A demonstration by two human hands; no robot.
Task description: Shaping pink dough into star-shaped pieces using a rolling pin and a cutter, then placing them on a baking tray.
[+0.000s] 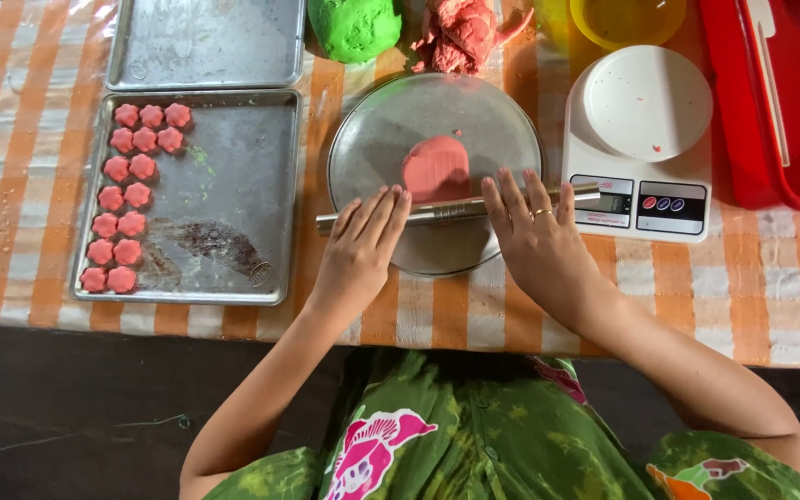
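A flattened pink dough disc lies on a round metal plate. A thin metal rolling pin rests across the plate just in front of the disc. My left hand lies flat with its fingers on the pin's left part. My right hand, with a ring on one finger, presses flat on the pin's right part. Both palms are open on top of the pin, fingers straight.
A metal tray on the left holds several pink flower-shaped pieces. An empty tray lies behind it. Green dough and pink dough sit at the back. A white kitchen scale, yellow bowl and red tray stand right.
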